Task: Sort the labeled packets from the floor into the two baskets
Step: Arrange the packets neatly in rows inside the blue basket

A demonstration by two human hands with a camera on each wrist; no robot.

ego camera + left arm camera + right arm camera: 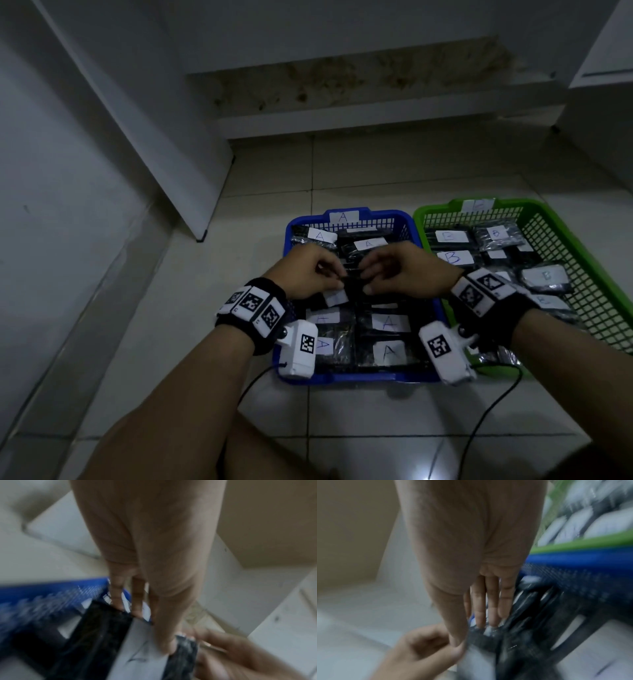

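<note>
Pinching packet [352, 286] between both hands [356, 270]

— What's around you?

— I'm down on a floor [394, 171] of pale glossy tiles with dark grout lines; a bright spot of light reflects off a tile close to me.

— And ahead?

— A low white step [359, 123], its upright face [359, 82] blotched with brown stains. Above it, a plain white wall [342, 24].

— To your side?

— On my left a white slanted panel [144, 130] runs down to the floor, ending in a dark corner. The room is dim.
</note>
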